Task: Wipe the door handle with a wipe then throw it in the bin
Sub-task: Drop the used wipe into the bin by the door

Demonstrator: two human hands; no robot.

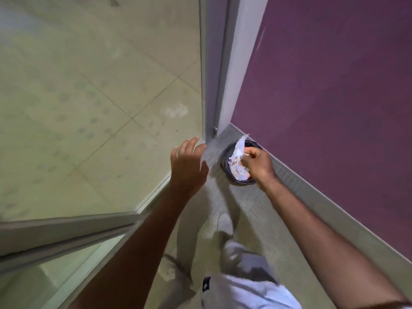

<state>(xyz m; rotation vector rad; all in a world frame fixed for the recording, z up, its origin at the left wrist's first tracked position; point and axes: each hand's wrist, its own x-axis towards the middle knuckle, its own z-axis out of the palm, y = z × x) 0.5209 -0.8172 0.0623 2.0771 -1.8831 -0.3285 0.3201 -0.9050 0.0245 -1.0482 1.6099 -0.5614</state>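
Right hand [256, 163] pinched a white wipe [239, 147] directly over the dark round bin [225, 159] (crumpled paper already inside), bin stood on the floor against the purple wall [334, 97], left hand [187, 166] empty, fingers spread wide, beside glass panel [89, 108].

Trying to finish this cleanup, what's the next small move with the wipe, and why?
Probably let go: open the right hand so the wipe falls. It is pinched directly above the open bin, which stands by the purple wall and already holds crumpled paper. The left hand is open and empty.
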